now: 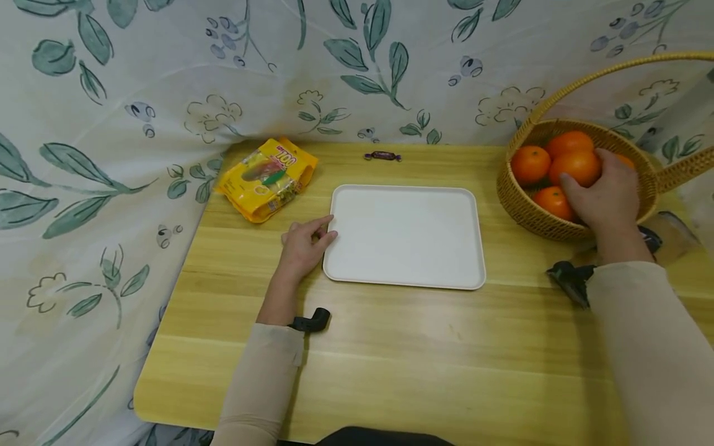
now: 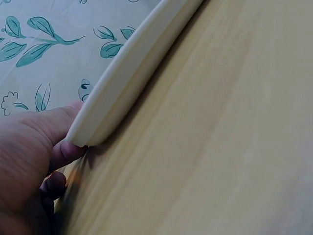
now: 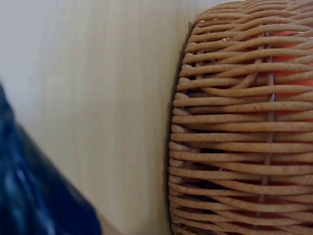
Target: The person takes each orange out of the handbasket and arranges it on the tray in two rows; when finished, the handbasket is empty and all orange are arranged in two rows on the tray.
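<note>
A white rectangular tray (image 1: pixel 404 238) lies on the wooden table. My left hand (image 1: pixel 304 248) pinches its left rim; in the left wrist view a finger sits under the tray edge (image 2: pixel 117 93) and the thumb is partly hidden behind it. At the right, my right hand (image 1: pixel 610 192) reaches into a woven basket (image 1: pixel 515 198) and grips an orange (image 1: pixel 576 166). Several other oranges (image 1: pixel 530 165) surround it there. Only the basket's woven side (image 3: pixel 244 122) shows in the right wrist view; the right hand's fingertips are hidden.
A yellow snack bag (image 1: pixel 268 179) lies at the table's back left. Behind the tray is a small dark wrapped candy (image 1: pixel 382 156). The basket's tall handle (image 1: pixel 591 77) arches overhead. A partly hidden clear-and-dark package (image 1: pixel 677 228) lies by the right wrist. Floral cloth (image 1: pixel 279 62) hangs behind.
</note>
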`<state>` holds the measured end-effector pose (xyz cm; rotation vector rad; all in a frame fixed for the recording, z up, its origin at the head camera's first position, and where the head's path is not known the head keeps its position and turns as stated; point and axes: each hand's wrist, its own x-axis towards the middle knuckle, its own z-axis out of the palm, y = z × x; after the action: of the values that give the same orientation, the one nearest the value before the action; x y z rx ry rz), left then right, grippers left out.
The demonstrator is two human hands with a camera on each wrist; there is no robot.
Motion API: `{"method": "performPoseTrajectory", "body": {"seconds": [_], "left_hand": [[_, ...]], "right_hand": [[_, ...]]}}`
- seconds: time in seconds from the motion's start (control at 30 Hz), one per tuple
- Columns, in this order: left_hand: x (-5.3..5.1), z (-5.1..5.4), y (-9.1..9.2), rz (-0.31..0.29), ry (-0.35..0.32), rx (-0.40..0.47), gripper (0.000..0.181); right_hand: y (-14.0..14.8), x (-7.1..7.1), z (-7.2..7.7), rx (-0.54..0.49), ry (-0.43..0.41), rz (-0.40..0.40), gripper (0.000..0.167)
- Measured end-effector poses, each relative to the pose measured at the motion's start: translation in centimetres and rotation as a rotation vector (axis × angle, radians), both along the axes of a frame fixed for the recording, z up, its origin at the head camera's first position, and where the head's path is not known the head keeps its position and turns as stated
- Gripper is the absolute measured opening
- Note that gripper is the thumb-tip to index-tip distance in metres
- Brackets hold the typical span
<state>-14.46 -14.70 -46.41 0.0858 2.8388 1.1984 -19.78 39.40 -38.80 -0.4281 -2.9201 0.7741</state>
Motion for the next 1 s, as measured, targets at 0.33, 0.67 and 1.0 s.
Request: {"method": "performPoseTrajectory", "body": {"seconds": [0.33, 0.67, 1.0], "left_hand": [[0.1, -0.1, -0.2, 0.003, 0.003, -0.003, 0.042], [-0.1, -0.3, 0.1, 0.006, 0.003, 0.005, 0.042], [-0.1, -0.4, 0.0, 0.021, 0.01, 0.002, 0.042]], "right_hand": [[-0.4, 0.3, -0.1, -0.048, 0.041, -0.018, 0.082], [-0.5, 0.6, -0.2, -0.124, 0.287, -0.106, 0.07], [-1.6, 1.3, 1.1, -0.105, 0.428, -0.176, 0.061]]}}
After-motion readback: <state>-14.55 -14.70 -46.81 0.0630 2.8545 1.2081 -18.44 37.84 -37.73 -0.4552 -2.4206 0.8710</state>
